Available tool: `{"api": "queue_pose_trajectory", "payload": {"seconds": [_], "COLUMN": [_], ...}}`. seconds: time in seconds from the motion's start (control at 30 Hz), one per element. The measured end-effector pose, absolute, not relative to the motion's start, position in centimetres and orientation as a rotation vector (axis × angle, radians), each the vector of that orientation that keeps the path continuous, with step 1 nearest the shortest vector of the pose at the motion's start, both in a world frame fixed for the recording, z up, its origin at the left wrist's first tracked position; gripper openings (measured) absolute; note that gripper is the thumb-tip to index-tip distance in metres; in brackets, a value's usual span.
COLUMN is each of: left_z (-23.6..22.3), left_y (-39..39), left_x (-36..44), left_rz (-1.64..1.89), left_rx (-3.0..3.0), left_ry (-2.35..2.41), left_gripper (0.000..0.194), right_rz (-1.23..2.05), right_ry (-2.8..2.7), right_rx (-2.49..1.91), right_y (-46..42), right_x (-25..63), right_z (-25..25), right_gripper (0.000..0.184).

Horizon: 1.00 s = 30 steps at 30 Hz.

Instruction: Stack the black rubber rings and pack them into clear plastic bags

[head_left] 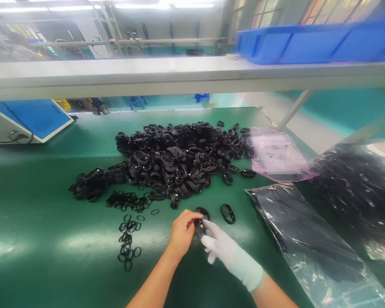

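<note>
My bare left hand (183, 231) and my white-gloved right hand (223, 248) meet over the green table (45, 239). Both pinch a small black oval part (199, 226) between their fingertips. A second black oval part (202, 211) lies just beyond the fingers, and a third (228, 213) rests to its right. A large heap of black oval rings (179, 156) fills the table's middle. Thin black O-rings (128, 239) lie scattered to the left of my hands.
A pink plastic bag (276, 156) lies right of the heap. Clear bags of black parts (308, 239) cover the right side. A blue-topped machine (28, 119) stands far left. A shelf (179, 75) overhead carries a blue bin (308, 40).
</note>
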<state>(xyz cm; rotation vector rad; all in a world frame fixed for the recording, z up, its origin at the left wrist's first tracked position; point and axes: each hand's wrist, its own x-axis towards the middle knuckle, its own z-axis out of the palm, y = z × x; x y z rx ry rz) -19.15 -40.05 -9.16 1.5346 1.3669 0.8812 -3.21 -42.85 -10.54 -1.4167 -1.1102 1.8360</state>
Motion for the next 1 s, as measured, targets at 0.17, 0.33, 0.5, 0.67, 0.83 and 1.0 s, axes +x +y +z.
{"api": "queue_pose_trajectory", "payload": {"seconds": [0.17, 0.33, 0.5, 0.67, 0.83, 1.0], "left_z": [-9.8, -9.2, -7.6, -8.1, -9.9, -12.6], "left_y": [-39.6, -39.3, -39.0, -38.8, -40.2, -42.2], "left_x": [-20.0, -19.7, -18.3, -14.9, -12.7, -11.5], "left_rz": [0.128, -0.196, 0.054, 0.324, 0.528, 0.673], "left_rx": [1.913, 1.980, 1.881, 1.988, 1.697, 1.103], "left_ry": [1.683, 1.754, 1.767, 1.450, 1.360, 1.426], "left_gripper": [0.037, 0.038, 0.031, 0.061, 0.031, 0.010], "right_rz": [0.986, 0.732, 0.685, 0.869, 1.332, 1.785], "right_ry": [-1.352, -1.615, -1.903, -2.112, -1.554, -0.796], "right_rx": [-1.978, -2.142, -2.167, -1.797, -1.582, -1.208], "right_y": [-41.0, -38.7, -37.4, -38.6, -40.4, -42.1], "right_x": [2.7, 3.2, 1.6, 2.1, 3.8, 2.8], "right_z": [-12.6, -13.9, -12.7, -9.8, -10.3, -13.1], "right_gripper": [0.041, 0.066, 0.054, 0.070, 0.072, 0.062]}}
